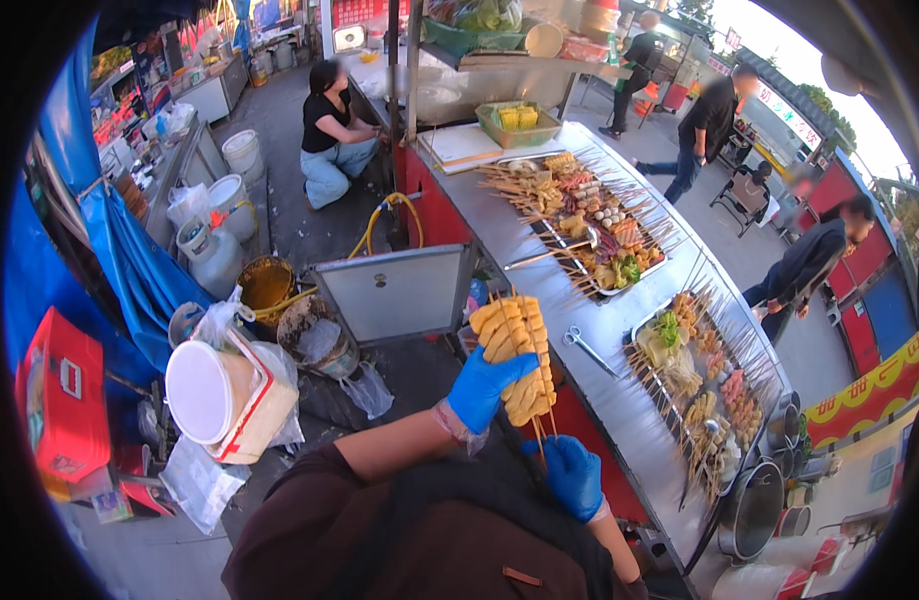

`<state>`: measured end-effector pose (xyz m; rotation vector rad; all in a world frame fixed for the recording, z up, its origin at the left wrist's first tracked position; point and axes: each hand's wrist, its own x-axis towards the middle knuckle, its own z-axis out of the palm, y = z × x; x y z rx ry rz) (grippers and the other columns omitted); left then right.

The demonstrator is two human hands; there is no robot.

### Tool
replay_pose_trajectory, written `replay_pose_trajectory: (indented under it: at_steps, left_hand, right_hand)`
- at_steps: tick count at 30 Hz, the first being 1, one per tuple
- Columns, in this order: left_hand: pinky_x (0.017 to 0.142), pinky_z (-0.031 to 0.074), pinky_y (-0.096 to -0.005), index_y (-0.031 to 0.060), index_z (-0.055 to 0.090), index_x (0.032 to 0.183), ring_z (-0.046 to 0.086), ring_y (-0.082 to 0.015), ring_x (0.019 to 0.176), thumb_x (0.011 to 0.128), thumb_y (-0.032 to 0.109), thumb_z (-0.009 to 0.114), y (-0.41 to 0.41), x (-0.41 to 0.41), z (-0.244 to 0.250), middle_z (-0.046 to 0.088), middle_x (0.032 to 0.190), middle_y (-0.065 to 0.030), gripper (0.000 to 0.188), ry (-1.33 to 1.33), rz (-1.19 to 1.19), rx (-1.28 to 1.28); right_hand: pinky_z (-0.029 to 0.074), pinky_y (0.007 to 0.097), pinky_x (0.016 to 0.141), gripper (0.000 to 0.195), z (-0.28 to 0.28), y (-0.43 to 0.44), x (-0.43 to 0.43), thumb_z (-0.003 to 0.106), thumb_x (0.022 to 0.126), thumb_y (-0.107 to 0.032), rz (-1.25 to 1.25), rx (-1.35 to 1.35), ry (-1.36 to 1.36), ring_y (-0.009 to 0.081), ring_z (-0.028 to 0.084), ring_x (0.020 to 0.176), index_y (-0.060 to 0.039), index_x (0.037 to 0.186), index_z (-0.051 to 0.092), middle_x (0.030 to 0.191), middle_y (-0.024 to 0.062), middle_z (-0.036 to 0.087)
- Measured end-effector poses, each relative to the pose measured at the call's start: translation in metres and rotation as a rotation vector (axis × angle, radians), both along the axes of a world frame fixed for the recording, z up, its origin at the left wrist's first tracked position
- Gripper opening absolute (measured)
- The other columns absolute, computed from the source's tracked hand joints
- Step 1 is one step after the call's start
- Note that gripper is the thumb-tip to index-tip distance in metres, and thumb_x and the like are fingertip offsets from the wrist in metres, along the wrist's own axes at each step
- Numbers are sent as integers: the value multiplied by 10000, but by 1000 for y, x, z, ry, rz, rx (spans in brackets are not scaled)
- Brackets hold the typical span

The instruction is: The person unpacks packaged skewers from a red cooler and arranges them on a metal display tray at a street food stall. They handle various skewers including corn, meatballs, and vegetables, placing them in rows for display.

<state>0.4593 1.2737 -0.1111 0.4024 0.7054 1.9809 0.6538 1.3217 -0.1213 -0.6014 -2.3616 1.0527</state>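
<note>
Several skewers of folded yellow food, perhaps tofu skin (pixel 513 341), are held upright before my chest. My left hand (pixel 483 390), in a blue glove, grips their side with the thumb across the front. Lower down, my right hand (pixel 572 476), also gloved in blue, closes around the bare wooden sticks. Beyond them on the steel counter (pixel 538 285) lie two metal trays of assorted skewers, a far one (pixel 594 217) and a near one (pixel 703 390). Scissors or tongs with looped handles (pixel 579 341) rest between my hands and the near tray.
An open metal cabinet door (pixel 392 292) juts out ahead. On the left stand a white-lidded bucket (pixel 201 390), a gas cylinder (pixel 208 255) and a red box (pixel 66 397). A person (pixel 336 135) crouches beyond the door; others stand across the counter. Steel pots (pixel 752 510) line its right end.
</note>
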Motion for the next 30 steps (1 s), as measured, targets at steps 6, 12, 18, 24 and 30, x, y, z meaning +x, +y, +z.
replay_pose_trajectory:
  at_steps: [6,12,18,24,30]
  left_hand:
    - [842,520,-349,81,504,1225,598,-182,989,841,119,673,3,-32,-14,585,1090,-53,420,-39,227,-56]
    - [838,529,-377,103,501,1212,605,-211,991,844,161,684,-22,-139,-4,584,1065,-63,415,-82,451,34]
    - [821,540,-372,116,514,1226,621,-204,960,867,163,654,-5,-108,1,594,1077,-41,388,-161,256,61]
    - [844,520,-323,92,511,1214,600,-170,979,826,163,696,-2,-100,0,570,1084,-34,437,-108,210,26]
    - [812,543,-343,83,503,1232,622,-196,959,847,155,672,0,-95,7,590,1075,-53,427,-65,226,33]
  right_hand:
    - [512,363,612,116,10,-7,3,598,854,-67,60,-53,-33,345,642,721,-61,941,674,846,173,638]
    - [525,326,614,112,4,-10,60,581,866,-66,-4,-231,-75,267,669,703,-49,933,670,857,129,678]
    - [539,326,631,90,31,-13,33,545,877,-39,154,-44,-89,290,680,764,-16,882,631,890,110,695]
    - [535,339,634,104,32,-14,27,537,867,-30,126,-87,-122,321,662,767,-46,902,634,896,106,688]
    - [537,344,647,121,31,-14,28,533,860,-24,105,-104,-133,327,662,778,-48,915,639,896,115,685]
